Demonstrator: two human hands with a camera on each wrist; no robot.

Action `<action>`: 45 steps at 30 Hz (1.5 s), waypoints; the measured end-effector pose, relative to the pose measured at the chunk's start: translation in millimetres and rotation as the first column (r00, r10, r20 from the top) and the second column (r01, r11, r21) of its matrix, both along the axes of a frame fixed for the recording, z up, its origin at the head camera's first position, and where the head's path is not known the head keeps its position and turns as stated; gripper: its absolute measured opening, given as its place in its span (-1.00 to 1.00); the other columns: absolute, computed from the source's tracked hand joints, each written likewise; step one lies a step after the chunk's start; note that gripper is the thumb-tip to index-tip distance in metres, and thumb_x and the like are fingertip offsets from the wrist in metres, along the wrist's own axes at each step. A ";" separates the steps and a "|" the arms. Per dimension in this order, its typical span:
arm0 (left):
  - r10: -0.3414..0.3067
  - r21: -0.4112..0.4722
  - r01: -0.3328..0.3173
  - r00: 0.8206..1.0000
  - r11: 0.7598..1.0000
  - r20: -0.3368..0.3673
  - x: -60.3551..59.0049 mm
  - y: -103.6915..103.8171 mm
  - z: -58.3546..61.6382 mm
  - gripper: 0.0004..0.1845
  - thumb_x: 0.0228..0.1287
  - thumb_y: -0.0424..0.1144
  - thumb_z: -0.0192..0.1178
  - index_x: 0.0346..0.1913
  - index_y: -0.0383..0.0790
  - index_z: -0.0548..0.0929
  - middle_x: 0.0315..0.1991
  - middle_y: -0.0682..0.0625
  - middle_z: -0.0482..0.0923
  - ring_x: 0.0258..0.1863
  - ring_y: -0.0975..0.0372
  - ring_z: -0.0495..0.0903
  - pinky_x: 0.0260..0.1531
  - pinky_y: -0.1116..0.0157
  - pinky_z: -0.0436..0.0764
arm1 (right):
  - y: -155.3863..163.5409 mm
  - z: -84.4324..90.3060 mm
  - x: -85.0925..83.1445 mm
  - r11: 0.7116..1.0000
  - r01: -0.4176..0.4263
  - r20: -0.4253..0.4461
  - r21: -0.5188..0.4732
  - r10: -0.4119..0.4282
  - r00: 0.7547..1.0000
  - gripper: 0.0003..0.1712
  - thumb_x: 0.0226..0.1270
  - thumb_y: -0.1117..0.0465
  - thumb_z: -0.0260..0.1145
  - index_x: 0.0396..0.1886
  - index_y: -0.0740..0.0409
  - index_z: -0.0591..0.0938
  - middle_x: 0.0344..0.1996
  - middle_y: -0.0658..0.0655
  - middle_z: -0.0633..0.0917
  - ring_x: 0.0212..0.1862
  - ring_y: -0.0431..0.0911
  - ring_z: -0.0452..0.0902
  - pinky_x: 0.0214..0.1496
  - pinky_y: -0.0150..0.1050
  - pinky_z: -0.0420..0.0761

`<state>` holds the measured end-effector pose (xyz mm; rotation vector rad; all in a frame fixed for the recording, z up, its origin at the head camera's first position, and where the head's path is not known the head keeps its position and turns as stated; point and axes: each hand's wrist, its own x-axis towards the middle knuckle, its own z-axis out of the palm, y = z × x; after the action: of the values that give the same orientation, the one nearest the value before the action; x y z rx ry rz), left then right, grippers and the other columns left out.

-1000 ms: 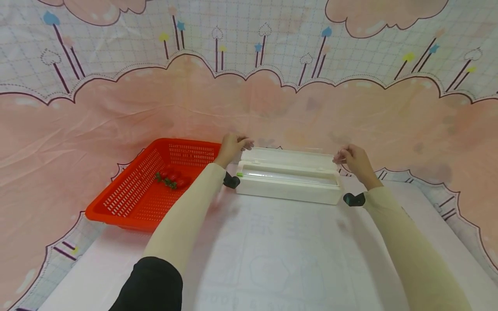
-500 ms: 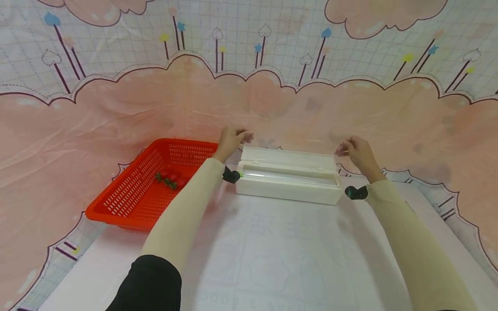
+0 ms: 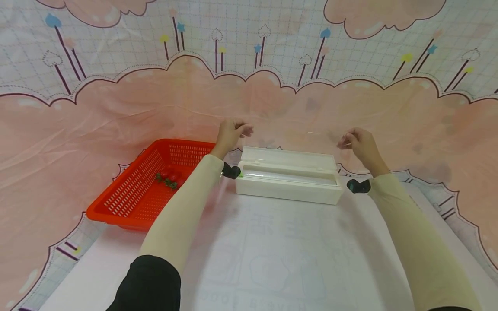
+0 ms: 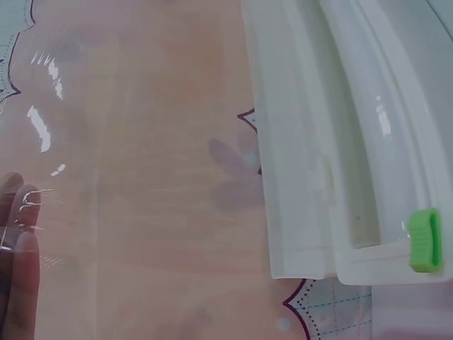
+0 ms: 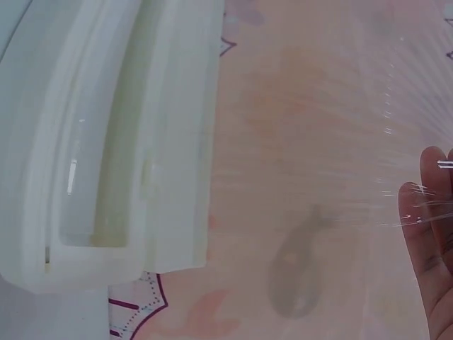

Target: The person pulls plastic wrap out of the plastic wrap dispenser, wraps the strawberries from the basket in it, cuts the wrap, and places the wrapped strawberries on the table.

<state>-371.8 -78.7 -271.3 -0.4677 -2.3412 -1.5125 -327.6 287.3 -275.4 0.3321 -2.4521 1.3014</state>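
Clear cling film (image 4: 40, 131) stretches between my two hands and shows mainly by its glints. My left hand (image 3: 232, 136) pinches one corner, raised above and behind the left end of a white cling film dispenser (image 3: 288, 193). On the other side my right hand (image 3: 362, 144) pinches the opposite corner, with creases fanning out from its fingers (image 5: 416, 202) in the right wrist view. The dispenser lies with its lid (image 3: 288, 158) tipped back, and a film roll (image 3: 288, 176) shows inside. A green slide cutter (image 4: 425, 241) sits at the left end of its edge.
Left of the dispenser stands a red plastic basket (image 3: 102, 214) holding several small red tomatoes (image 3: 173, 177) with green stems, partly hidden by the left sleeve. A white tabletop (image 3: 272, 250) spreads in front. Patterned pink cloth (image 3: 272, 103) hangs behind.
Both hands have risen and moved away from the dispenser, the right one also slightly outward, drawing the film up with them. The dispenser and basket have stayed in place.
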 end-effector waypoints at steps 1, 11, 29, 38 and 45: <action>-0.002 0.004 0.002 1.000 1.000 -0.006 0.3 -0.2 1.0 -0.77 0.25 -0.22 0.18 -0.17 -0.31 0.71 -0.26 -0.19 0.71 -0.36 0.20 0.69 -0.25 0.35 0.65 | -0.1 1.1 0.1 1.000 -0.001 -0.002 -0.004 0.001 1.000 -0.78 0.48 0.33 -0.09 -0.23 0.44 0.42 -0.58 -0.32 0.55 -0.46 -0.48 0.53 -0.30 -0.59 0.55; -0.003 0.032 0.003 1.000 0.999 -0.014 5.1 0.1 13.6 -0.76 0.27 -0.19 0.18 -0.16 -0.27 0.72 -0.25 -0.19 0.71 -0.36 0.22 0.69 -0.24 0.35 0.65 | 2.2 13.4 0.0 1.000 0.001 -0.018 -0.001 -0.001 1.000 -0.76 0.49 0.29 -0.09 -0.18 0.43 0.42 -0.55 -0.31 0.55 -0.43 -0.47 0.52 -0.29 -0.61 0.54; -0.043 0.059 0.049 0.995 0.997 -0.091 10.8 9.5 30.8 -0.76 0.24 -0.21 0.22 -0.20 -0.34 0.72 -0.28 -0.22 0.71 -0.43 0.28 0.69 -0.29 0.37 0.65 | 12.5 29.8 3.2 0.999 -0.005 -0.057 -0.038 0.003 0.998 -0.79 0.48 0.29 -0.08 -0.25 0.36 0.42 -0.58 -0.37 0.56 -0.46 -0.48 0.54 -0.31 -0.63 0.54; -0.054 0.060 0.060 0.994 0.996 -0.097 22.3 7.5 36.3 -0.75 0.24 -0.18 0.22 -0.19 -0.30 0.72 -0.27 -0.21 0.71 -0.42 0.27 0.70 -0.26 0.34 0.66 | 12.8 34.1 11.0 0.998 -0.031 -0.100 -0.054 0.026 0.995 -0.81 0.47 0.29 -0.06 -0.27 0.31 0.44 -0.55 -0.34 0.58 -0.42 -0.47 0.56 -0.28 -0.62 0.55; -0.117 0.046 0.122 0.988 0.992 -0.097 45.1 -2.1 31.3 -0.75 0.22 -0.23 0.22 -0.17 -0.36 0.71 -0.24 -0.24 0.71 -0.39 0.25 0.71 -0.30 0.39 0.66 | 16.6 31.6 32.4 0.988 -0.147 -0.150 -0.050 0.138 0.979 -0.81 0.47 0.29 -0.04 -0.29 0.27 0.46 -0.50 -0.25 0.60 -0.37 -0.42 0.59 -0.23 -0.62 0.55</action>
<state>-326.7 -80.8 -240.1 -0.6621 -2.2325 -1.5634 -295.2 303.8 -243.7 0.5766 -2.2976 1.3544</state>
